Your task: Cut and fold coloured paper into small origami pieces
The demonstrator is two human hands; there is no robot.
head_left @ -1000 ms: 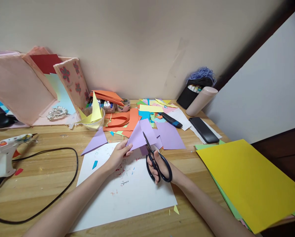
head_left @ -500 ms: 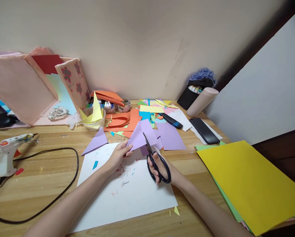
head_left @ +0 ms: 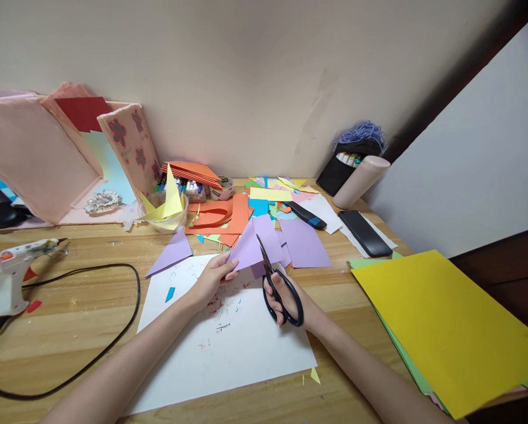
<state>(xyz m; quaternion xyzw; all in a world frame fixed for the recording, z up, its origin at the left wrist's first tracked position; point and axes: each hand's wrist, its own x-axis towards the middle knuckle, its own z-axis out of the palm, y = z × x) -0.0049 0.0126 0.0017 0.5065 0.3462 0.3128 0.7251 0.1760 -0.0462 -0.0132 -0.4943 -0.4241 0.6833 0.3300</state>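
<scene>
Between the thumb and fingers of my left hand [head_left: 214, 277] is the lower left corner of a purple sheet of paper [head_left: 246, 246], held above the white sheet [head_left: 175, 359]. My right hand [head_left: 285, 297] is closed round the handles of black-handled scissors [head_left: 298, 303]. Their blades point up and left, and they lie across the purple paper, with a slit running up from near the tips. Other purple paper pieces lie on either side, one at the left [head_left: 172, 254] and a larger one at the right [head_left: 305, 244].
A white glue gun [head_left: 10, 282] with a looping black cord lies on the left. A bowl [head_left: 164, 221] of yellow cut pieces and orange paper [head_left: 239, 215] stand behind. On the right are a phone [head_left: 365, 232], a bottle [head_left: 361, 182] and stacked yellow sheets [head_left: 444, 330].
The purple paper's cut flap has shifted slightly right and down at the scissor blades. Both hands keep nearly the same place and the same grip.
</scene>
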